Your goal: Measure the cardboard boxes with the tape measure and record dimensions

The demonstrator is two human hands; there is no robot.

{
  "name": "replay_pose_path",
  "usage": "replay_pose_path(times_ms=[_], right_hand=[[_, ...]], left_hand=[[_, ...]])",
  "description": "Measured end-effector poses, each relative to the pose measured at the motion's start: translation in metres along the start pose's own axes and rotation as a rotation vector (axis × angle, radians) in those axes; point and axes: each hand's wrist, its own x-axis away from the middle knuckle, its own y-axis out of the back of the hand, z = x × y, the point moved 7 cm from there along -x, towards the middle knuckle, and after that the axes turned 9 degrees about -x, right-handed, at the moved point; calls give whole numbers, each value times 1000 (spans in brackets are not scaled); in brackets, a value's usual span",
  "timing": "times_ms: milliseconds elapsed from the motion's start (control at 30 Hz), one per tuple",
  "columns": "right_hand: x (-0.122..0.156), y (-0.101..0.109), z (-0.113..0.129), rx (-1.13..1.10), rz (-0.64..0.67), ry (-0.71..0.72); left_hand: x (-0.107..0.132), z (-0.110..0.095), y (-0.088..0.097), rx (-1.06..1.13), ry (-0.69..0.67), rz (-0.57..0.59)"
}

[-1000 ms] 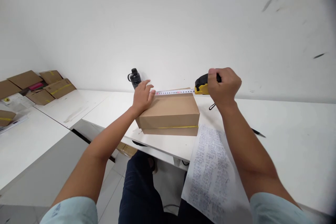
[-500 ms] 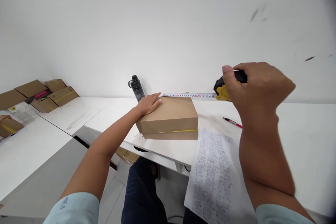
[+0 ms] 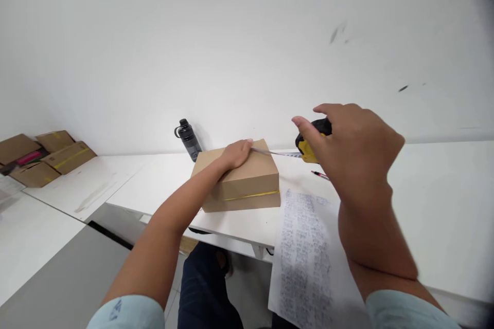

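A brown cardboard box (image 3: 247, 180) with a yellow strip round its side lies on the white table (image 3: 436, 205). My left hand (image 3: 236, 154) rests on the box's top, fingers pinched on the end of the tape blade (image 3: 275, 153). My right hand (image 3: 349, 149) is closed round the yellow and black tape measure (image 3: 311, 140), raised above the table just right of the box. A short length of blade runs between the two hands over the box's far right corner.
A sheet of paper (image 3: 304, 252) covered in handwriting lies at the table's near edge. A red pen (image 3: 319, 175) lies behind it. A dark bottle (image 3: 188, 139) stands by the wall. Several cardboard boxes (image 3: 42, 157) sit on another table at far left.
My right hand has come leftward toward the box, and the drawn-out blade is much shorter. My left hand has slid right across the box's top.
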Motion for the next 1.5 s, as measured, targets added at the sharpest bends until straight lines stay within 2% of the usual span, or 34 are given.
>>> replay_pose_path(times_ms=[133, 233, 333, 533, 600, 700, 800, 967, 1133, 1400, 1500], right_hand=[[0, -7, -6, 60, 58, -41], [-5, -27, -20, 87, 174, -90], [-12, -49, -34, 111, 279, -164], [-25, -59, -53, 96, 313, -290], [-25, -62, -56, 107, 351, -315], [-20, -73, -56, 127, 495, -327], [-15, -80, -48, 131, 618, -278], [-9, -78, -39, 129, 711, -235], [-3, -70, -38, 142, 759, -249], [22, -34, -15, 155, 716, 5], [32, -22, -7, 170, 677, 61]], left_hand=[[-1, 6, -5, 33, 54, -27], [-3, 5, -4, -36, 12, -22], [-4, 7, -2, -97, 77, -19], [-5, 13, -3, -161, 188, -28], [-5, 21, -3, -143, 277, -35], [0, 36, -1, -121, 466, -53], [2, 42, -1, -109, 543, -59], [0, 42, -3, -91, 530, -51], [0, 37, 0, -48, 435, -65], [2, 41, 2, 220, 332, -194], [1, 42, -1, 242, 302, -218]])
